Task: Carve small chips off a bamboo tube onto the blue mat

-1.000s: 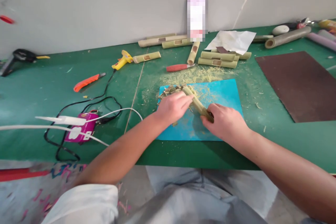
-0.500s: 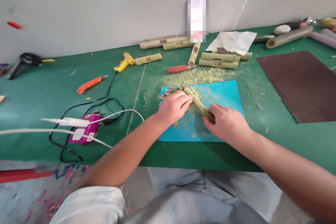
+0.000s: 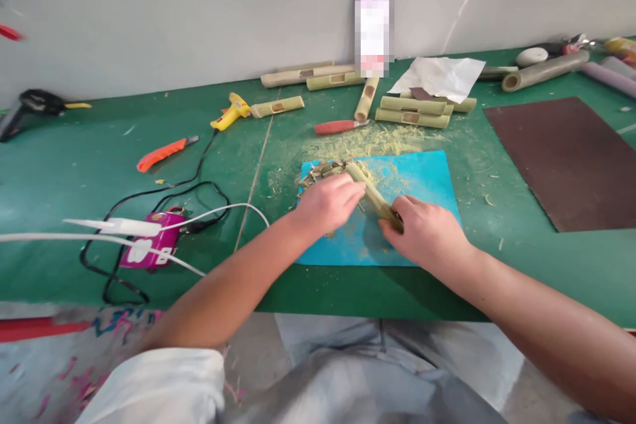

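Green, your desk (image 3: 536, 278) bore a blue sheet (image 3: 430, 179) by its front edge; notched tubes (image 3: 433, 121) near the back edge looked done. Over the sheet, your left hand (image 3: 328, 202) and right hand (image 3: 426, 226) grasped a bamboo tube (image 3: 376, 199), seemingly unfinished.

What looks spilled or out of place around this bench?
Pale shavings lie scattered past the far edge of the blue sheet onto the green table, looking like uncontained mess. Pink and blue scraps also litter the floor at lower left.
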`<action>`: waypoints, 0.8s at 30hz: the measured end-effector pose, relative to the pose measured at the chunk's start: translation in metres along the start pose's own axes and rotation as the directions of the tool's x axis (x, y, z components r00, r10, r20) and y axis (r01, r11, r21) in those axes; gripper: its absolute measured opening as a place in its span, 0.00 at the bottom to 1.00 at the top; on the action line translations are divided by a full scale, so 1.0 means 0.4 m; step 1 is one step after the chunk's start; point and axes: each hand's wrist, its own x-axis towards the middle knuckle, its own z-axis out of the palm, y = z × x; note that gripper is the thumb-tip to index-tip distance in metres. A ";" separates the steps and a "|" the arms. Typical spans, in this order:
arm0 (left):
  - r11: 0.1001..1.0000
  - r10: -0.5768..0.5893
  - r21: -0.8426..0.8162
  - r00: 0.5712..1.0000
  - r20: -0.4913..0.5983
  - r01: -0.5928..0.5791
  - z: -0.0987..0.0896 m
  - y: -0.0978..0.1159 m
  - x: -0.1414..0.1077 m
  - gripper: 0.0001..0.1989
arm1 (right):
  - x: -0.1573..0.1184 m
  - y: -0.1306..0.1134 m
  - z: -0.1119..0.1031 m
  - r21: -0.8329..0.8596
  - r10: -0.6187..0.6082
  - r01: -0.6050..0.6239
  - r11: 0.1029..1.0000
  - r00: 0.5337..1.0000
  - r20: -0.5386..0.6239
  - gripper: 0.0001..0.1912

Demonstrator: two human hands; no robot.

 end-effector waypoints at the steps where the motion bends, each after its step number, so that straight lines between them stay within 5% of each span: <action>1: 1.000 -0.012 0.012 1.000 -0.021 0.013 0.000 0.000 0.000 0.13 | 0.000 0.000 0.000 -0.001 0.003 -0.003 1.000 1.000 -0.001 0.11; 14: 0.999 0.036 0.031 0.997 0.064 -0.038 0.005 0.011 -0.003 0.14 | 0.002 0.005 0.002 0.002 -0.022 0.022 1.000 1.000 0.012 0.10; 18: 0.998 -0.006 0.066 1.000 -0.025 0.008 0.005 0.010 -0.003 0.15 | 0.001 0.005 0.003 0.000 -0.016 0.016 1.000 1.000 0.001 0.11; 22: 0.999 0.038 0.004 0.998 0.058 -0.038 0.007 0.015 -0.004 0.14 | 0.001 0.004 0.004 0.010 -0.032 0.032 0.999 0.999 0.012 0.10; 24: 0.999 -0.004 0.036 1.000 0.007 0.004 0.008 0.013 -0.003 0.14 | 0.002 0.004 0.002 0.009 -0.025 0.025 1.000 1.000 0.006 0.10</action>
